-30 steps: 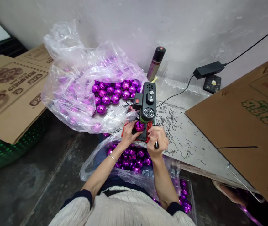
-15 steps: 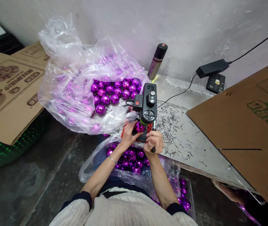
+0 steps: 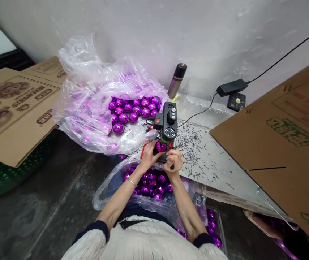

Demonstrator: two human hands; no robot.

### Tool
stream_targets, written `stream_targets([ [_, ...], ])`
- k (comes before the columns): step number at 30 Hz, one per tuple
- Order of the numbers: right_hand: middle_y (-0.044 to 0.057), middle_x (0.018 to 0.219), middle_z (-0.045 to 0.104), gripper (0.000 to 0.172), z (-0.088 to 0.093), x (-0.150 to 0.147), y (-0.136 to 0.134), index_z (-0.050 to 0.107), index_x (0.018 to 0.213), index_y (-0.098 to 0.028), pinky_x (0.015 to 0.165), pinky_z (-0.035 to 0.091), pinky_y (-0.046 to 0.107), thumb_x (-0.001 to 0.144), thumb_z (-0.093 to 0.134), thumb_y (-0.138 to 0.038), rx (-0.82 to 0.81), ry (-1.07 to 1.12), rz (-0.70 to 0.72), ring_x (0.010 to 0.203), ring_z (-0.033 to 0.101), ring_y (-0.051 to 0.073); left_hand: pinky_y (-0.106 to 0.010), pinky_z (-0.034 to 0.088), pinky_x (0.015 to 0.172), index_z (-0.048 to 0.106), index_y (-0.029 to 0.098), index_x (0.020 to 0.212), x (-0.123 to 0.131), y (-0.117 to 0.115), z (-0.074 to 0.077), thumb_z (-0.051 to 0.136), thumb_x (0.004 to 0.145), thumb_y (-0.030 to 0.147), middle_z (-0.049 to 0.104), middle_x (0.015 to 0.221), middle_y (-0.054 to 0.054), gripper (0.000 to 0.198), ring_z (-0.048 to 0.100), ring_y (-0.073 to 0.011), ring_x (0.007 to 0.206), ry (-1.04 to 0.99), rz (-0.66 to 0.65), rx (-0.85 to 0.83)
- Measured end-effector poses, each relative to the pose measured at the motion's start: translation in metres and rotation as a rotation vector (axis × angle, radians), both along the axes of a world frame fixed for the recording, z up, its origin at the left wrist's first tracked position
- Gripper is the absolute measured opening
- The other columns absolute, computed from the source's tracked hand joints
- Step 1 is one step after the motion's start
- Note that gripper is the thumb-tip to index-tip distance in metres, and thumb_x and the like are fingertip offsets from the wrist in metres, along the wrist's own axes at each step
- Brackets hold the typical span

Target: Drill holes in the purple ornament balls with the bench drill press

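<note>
- Hands, two of them, both bare, meet at one black, boxy tabletop machine (image 3: 168,121) with two round vents and a red switch.
- The left hand (image 3: 149,154) has its thumb and fingers about one shiny purple, mirror-faceted ball (image 3: 161,146), just beneath the machine's front end; I take it this grip keeps a round thing from rolling.
- The right hand (image 3: 174,161) is clenched around one metal lever with a black grip (image 3: 174,143) at the machine's right side, presumably for firm control of it.
- Behind and to the left, one large clear plastic bag (image 3: 75,112) lies on the white tabletop (image 3: 238,191), its mouth gaping toward the machine, likely keeping its purple balls (image 3: 133,117) gathered yet within reach; well over a dozen show, too overlapped to count exactly.
- A second clear plastic bag (image 3: 99,195) sits open below the table edge, near the lap, probably so it is close under the hands; its balls (image 3: 161,179) are uncountable from here.
- Thin black wire-like bits (image 3: 189,137) litter the tabletop, too numerous to count.
- One black-capped cylindrical can (image 3: 177,80) and one black rectangular power adapter (image 3: 232,87) are near the wall, seemingly out of the hands' way.
</note>
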State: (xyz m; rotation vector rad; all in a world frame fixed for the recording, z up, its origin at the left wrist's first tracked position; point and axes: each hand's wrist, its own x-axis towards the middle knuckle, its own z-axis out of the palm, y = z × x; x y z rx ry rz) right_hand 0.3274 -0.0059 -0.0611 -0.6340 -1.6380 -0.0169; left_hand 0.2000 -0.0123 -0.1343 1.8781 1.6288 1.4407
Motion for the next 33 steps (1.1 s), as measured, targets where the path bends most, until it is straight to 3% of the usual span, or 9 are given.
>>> stream_targets([
  [5,-0.001,0.068,0.056,0.033,0.048,0.0,-0.006,0.048,0.069,-0.023,0.062,0.043,0.031,0.101,0.041,-0.02,-0.184,0.102,-0.006,0.064,0.056,0.014,-0.05,0.051,0.106,0.052,0.018,0.143,-0.002,0.0,0.002,0.066,0.093,0.056,0.067,0.133,-0.017,0.064,0.064,-0.031,0.124,-0.03,-0.006,0.034],
  [8,-0.001,0.068,0.056,0.032,0.07,0.0,-0.008,0.049,0.069,-0.023,0.064,0.044,0.031,0.1,0.044,-0.019,-0.253,0.09,0.006,0.066,0.057,0.014,-0.053,0.049,0.109,0.05,0.019,0.146,-0.003,-0.02,0.005,0.065,0.093,0.054,0.066,0.133,-0.018,0.065,0.063,-0.0313,0.127,0.047,-0.01,0.055],
  [12,-0.001,0.068,0.057,0.031,0.066,0.001,-0.009,0.049,0.07,-0.023,0.063,0.044,0.03,0.1,0.044,-0.017,-0.197,0.062,0.0,0.066,0.058,0.014,-0.053,0.047,0.111,0.051,0.02,0.147,-0.005,-0.069,0.008,0.065,0.088,0.066,0.066,0.133,-0.019,0.077,0.063,-0.0317,0.127,0.338,-0.197,0.102],
  [15,0.0,0.068,0.058,0.031,0.055,0.0,-0.01,0.049,0.07,-0.023,0.062,0.044,0.031,0.1,0.043,-0.017,-0.174,0.043,-0.012,0.066,0.058,0.014,-0.05,0.048,0.109,0.052,0.018,0.147,-0.016,-0.086,0.014,0.057,0.084,0.079,0.066,0.133,-0.02,0.088,0.063,-0.0321,0.124,0.4,-0.186,0.194],
  [19,0.0,0.067,0.057,0.032,0.049,0.0,-0.01,0.048,0.069,-0.023,0.061,0.043,0.03,0.099,0.043,-0.015,-0.157,0.052,-0.009,0.065,0.058,0.014,-0.046,0.045,0.109,0.059,0.019,0.14,-0.063,-0.051,0.036,0.042,0.105,0.047,0.066,0.133,-0.018,0.048,0.061,-0.0286,0.126,0.286,0.249,0.126],
  [21,0.0,0.068,0.058,0.031,0.049,0.0,-0.01,0.049,0.069,-0.023,0.061,0.043,0.03,0.098,0.045,-0.014,-0.154,0.056,-0.003,0.065,0.058,0.014,-0.049,0.042,0.111,0.06,0.016,0.137,-0.094,-0.024,0.05,0.043,0.105,0.043,0.062,0.137,-0.021,0.045,0.057,-0.033,0.13,0.247,0.525,-0.007],
  [24,-0.001,0.069,0.058,0.028,0.049,0.001,-0.01,0.05,0.071,-0.022,0.061,0.042,0.03,0.097,0.045,-0.011,-0.152,0.056,0.014,0.065,0.058,0.013,-0.054,0.043,0.107,0.059,0.009,0.137,-0.127,0.006,0.066,0.047,0.102,0.049,0.062,0.132,-0.029,0.055,0.059,-0.0412,0.125,0.259,0.711,-0.286],
  [28,-0.001,0.069,0.057,0.029,0.05,0.001,-0.011,0.048,0.072,-0.023,0.062,0.044,0.029,0.097,0.044,-0.01,-0.138,0.037,0.017,0.066,0.058,0.013,-0.055,0.048,0.097,0.053,0.009,0.144,-0.141,0.025,0.072,0.035,0.106,0.049,0.071,0.113,-0.028,0.058,0.069,-0.0416,0.108,0.221,0.732,-0.589],
  [33,-0.001,0.069,0.057,0.029,0.052,0.001,-0.011,0.048,0.072,-0.023,0.062,0.044,0.028,0.097,0.044,-0.01,-0.133,0.016,0.01,0.065,0.058,0.012,-0.05,0.049,0.102,0.056,0.013,0.143,-0.139,0.041,0.061,0.053,0.102,0.041,0.069,0.127,-0.024,0.05,0.067,-0.0367,0.117,0.213,0.479,-0.48],
])
